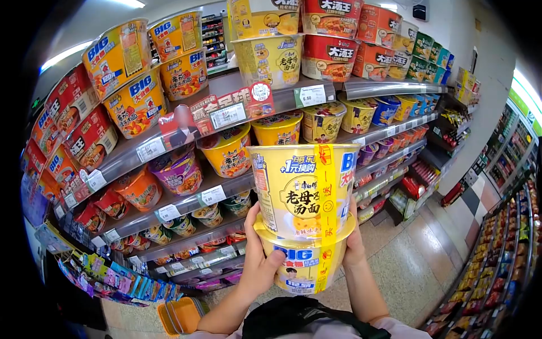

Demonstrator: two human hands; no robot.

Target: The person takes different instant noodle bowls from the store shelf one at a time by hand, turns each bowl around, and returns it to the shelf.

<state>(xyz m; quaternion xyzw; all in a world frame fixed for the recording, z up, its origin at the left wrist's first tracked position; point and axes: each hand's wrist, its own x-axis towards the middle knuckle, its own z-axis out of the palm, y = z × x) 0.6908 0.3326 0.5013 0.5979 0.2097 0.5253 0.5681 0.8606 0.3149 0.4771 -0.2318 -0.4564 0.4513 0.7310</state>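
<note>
Two yellow instant noodle cups (299, 192), stacked and bound by a printed yellow tape strip, are held up before my chest. My left hand (264, 257) grips the lower cup from the left, its thumb lying across the front. On the opposite side my right hand (353, 246) is wrapped round the lower cup, most of its fingers hidden behind it. Just beyond is the curved shelf, where a matching yellow stack of cups (270, 59) stands on the top level beside red cups (329, 56).
Orange cups (135, 101) are stacked at the upper left. Price tags (310, 96) line the shelf edges. An orange basket (182, 314) sits on the floor at lower left. A rack of snack packets (497, 248) borders the tiled aisle (403, 257) on the right.
</note>
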